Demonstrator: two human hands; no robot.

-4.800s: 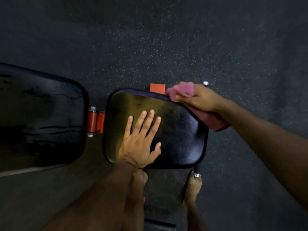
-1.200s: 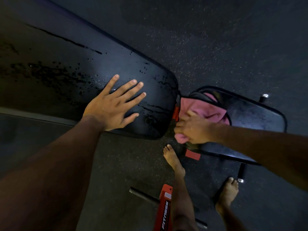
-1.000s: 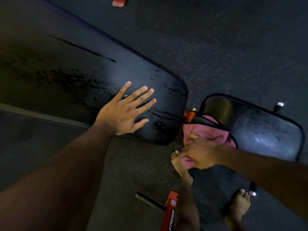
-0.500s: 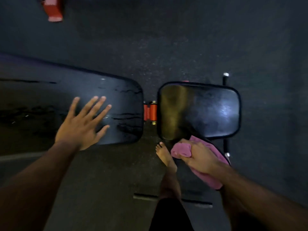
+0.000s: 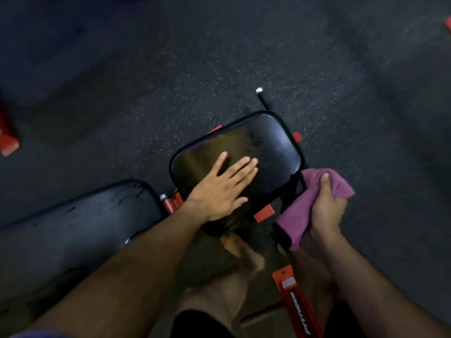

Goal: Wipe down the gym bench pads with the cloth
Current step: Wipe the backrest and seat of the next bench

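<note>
Head view: the pink cloth (image 5: 314, 203), bunched, is gripped in the right hand (image 5: 325, 211) just off the seat pad's (image 5: 268, 147) near right corner. The left hand (image 5: 222, 189) lies flat, fingers spread, on this glossy black pad. The long back pad (image 5: 73, 230) sits left; open floor (image 5: 195, 69) lies beyond.

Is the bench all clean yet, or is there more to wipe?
Not yet. The small seat pad looks smooth and shiny, so probably wiped. The left hand rests flat on it, and the right hand holds the pink cloth beside its edge. The long pad has dark streaks, so it likely needs wiping.
</note>
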